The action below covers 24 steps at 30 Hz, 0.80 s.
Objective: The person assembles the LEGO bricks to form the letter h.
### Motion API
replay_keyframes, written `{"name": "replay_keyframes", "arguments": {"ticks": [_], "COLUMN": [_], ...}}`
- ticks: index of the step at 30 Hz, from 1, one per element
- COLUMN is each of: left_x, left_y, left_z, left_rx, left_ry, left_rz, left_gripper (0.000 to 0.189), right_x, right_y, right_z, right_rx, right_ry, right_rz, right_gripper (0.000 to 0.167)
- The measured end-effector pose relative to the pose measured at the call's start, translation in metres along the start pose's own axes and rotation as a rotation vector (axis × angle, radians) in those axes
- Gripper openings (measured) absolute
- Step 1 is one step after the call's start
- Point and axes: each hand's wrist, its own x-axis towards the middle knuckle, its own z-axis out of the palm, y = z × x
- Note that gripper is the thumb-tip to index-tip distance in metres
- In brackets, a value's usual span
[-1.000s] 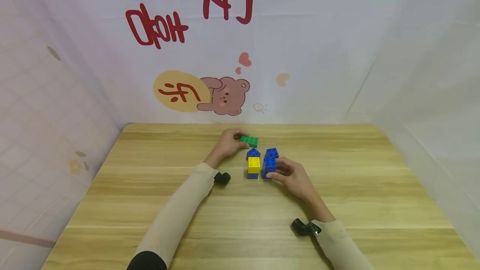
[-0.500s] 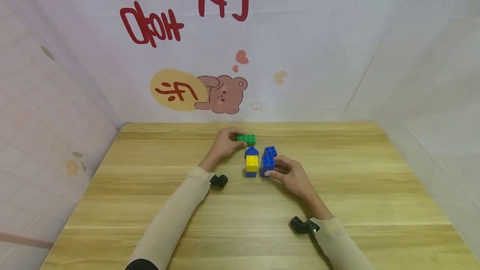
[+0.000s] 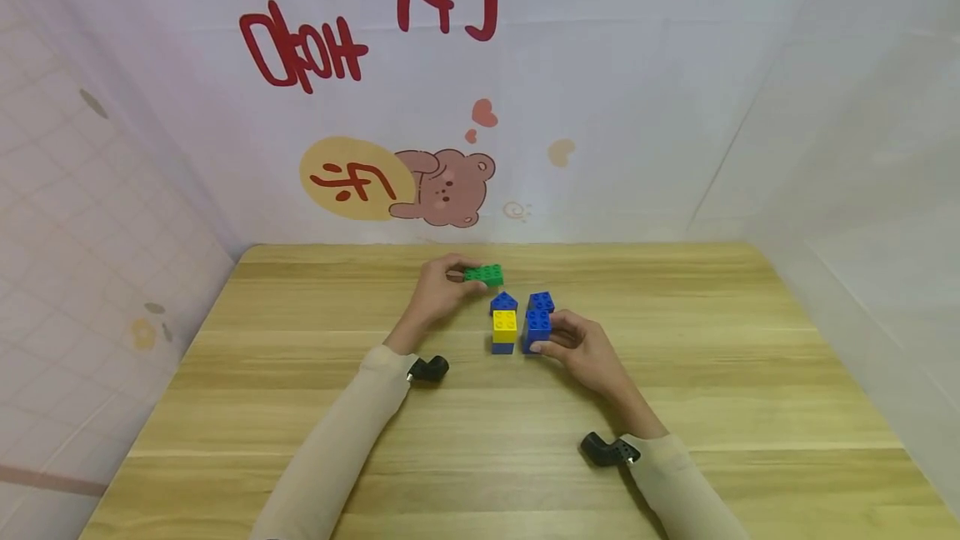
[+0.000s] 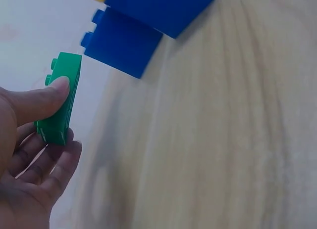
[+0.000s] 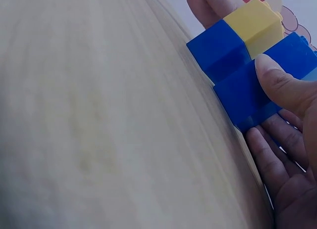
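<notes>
My left hand (image 3: 438, 288) pinches a green toy building brick (image 3: 484, 275) between thumb and fingers, near the table's far side. In the left wrist view the green brick (image 4: 62, 98) is tilted with its studs to the left, apart from the blue bricks. My right hand (image 3: 592, 352) grips a tall blue stack (image 3: 537, 332) by its sides, thumb on the near face. Just left of it stands a yellow brick (image 3: 504, 325) on a blue one (image 3: 502, 348). Behind these are a blue triangular-looking brick (image 3: 503, 303) and another blue brick (image 3: 541, 302), its lower part hidden.
The bricks stand on a wooden table (image 3: 480, 440). A white printed cloth (image 3: 600, 90) rises behind the table's far edge, with more cloth on both sides. Each wrist wears a black camera, one on the left (image 3: 429, 369) and one on the right (image 3: 609, 450).
My left hand has drawn the green brick to the left and slightly away from the blue triangular brick. My right hand stays on the blue stack. The head view has shifted a little.
</notes>
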Motion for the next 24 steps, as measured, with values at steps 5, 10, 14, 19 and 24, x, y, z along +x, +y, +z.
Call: {"name": "replay_keyframes", "arguments": {"ticks": [5,10,14,19,24], "left_x": [-0.007,-0.012,-0.016,-0.02,-0.025], "left_y": [0.005,0.009,0.014,0.017,0.019], "left_z": [-0.005,-0.008,-0.01,-0.012,-0.013], "left_rx": [-0.001,-0.004,-0.018,-0.067,-0.091], "left_ry": [0.018,0.045,0.051,0.035,0.028], "left_rz": [0.017,0.041,0.043,0.04,0.067], "left_gripper": [0.032,0.03,0.03,0.03,0.032], "right_x": [-0.001,-0.001,-0.001,-0.001,0.0], "right_y": [0.001,0.001,0.0,0.0,0.0], "right_z": [0.0,0.001,0.001,0.001,0.002], "right_rx": [-0.018,-0.009,-0.009,-0.01,-0.019], "right_ry": [0.005,0.005,0.008,0.007,0.002], "right_rz": [-0.005,-0.016,-0.019,-0.021,-0.026], "right_gripper": [0.036,0.036,0.035,0.036,0.038]}}
